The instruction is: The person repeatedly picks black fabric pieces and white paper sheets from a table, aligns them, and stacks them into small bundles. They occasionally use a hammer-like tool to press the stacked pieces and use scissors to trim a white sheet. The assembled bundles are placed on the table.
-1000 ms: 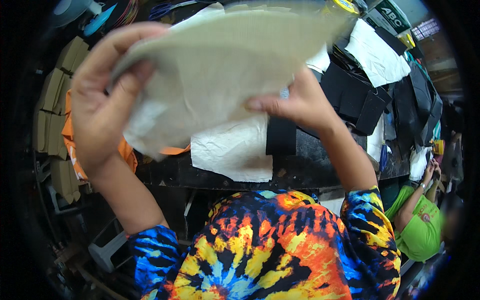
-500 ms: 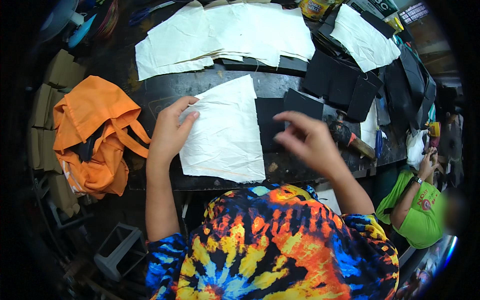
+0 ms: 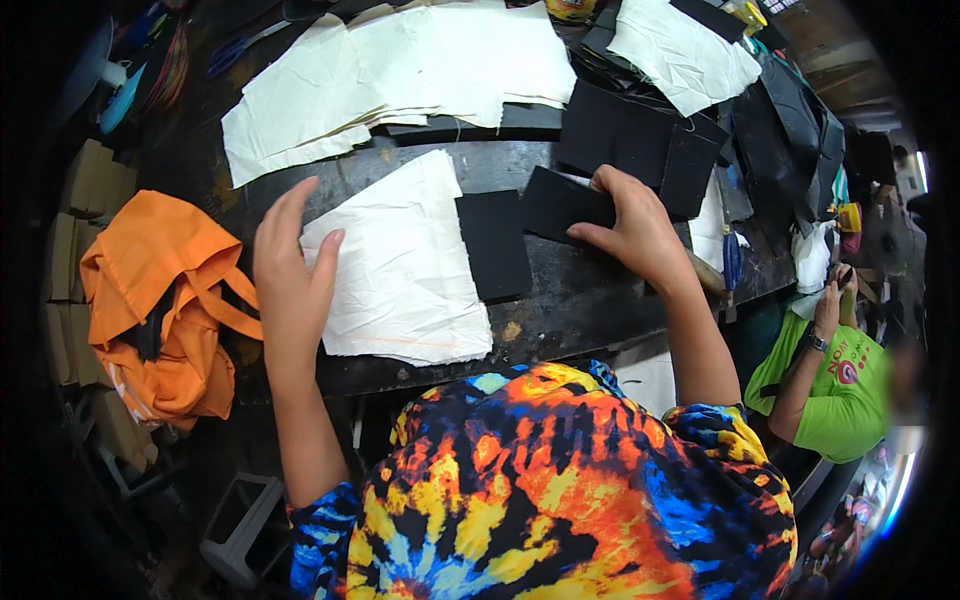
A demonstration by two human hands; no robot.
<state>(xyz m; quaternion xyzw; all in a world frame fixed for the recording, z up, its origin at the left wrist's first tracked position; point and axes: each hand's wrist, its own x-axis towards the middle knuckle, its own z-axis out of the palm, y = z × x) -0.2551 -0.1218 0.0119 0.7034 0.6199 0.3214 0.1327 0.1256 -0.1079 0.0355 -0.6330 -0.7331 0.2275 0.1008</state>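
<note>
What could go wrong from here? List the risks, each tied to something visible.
1. The cream cloth piece hangs slightly over the table edge; only the left hand rests on its side, so it might slide off.
2. The right hand grips one black piece close to another black rectangle; pulling it could nudge that one askew.
3. Stacked cream sheets lie loosely and may shift.

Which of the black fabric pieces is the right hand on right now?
The black piece under the right hand, tilted beside the flat black rectangle that overlaps the cream sheet; the others lie stacked farther back.
</note>
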